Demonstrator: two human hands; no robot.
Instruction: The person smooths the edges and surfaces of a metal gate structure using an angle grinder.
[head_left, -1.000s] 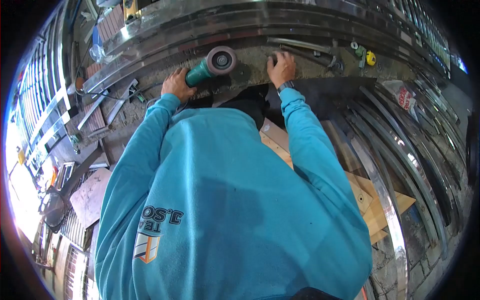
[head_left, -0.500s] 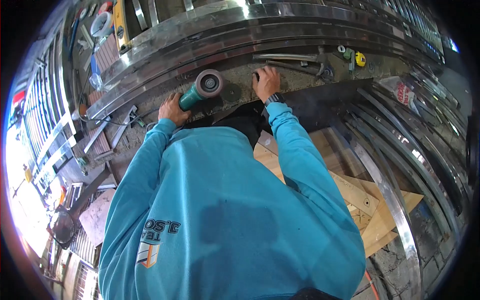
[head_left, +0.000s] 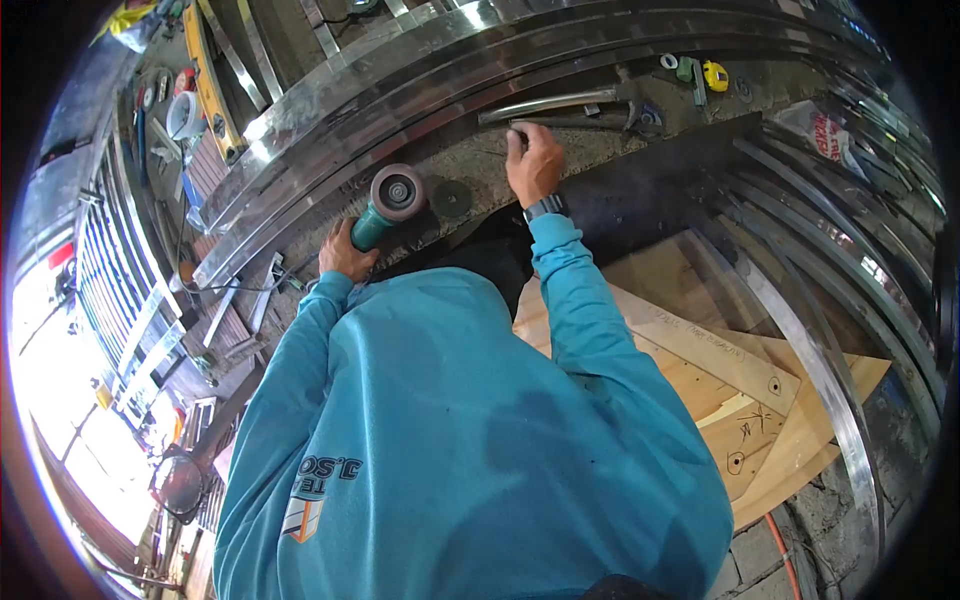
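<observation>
My left hand point(head_left: 347, 252) is wrapped round the green body of an angle grinder point(head_left: 372, 228), whose round disc point(head_left: 398, 192) faces up. A loose dark disc point(head_left: 452, 198) lies on the rough bench surface just right of the grinder. My right hand point(head_left: 536, 166), with a dark watch at its wrist, is closed in a pinch; a small dark thing shows between thumb and fingers, too hidden to name. Just beyond it lies a hammer point(head_left: 560, 103) with a metal handle.
Long curved metal bars point(head_left: 400, 95) run beyond the bench. A yellow tape measure point(head_left: 715, 76) lies at the upper right, a yellow level point(head_left: 208, 90) at the upper left. Marked wooden boards point(head_left: 720, 360) and more metal strips point(head_left: 800, 330) are on the right.
My right hand has come up off the bench surface, its fingers still closed. The grinder, still in my left hand, appears lower and further left, as the whole view has shifted too.
</observation>
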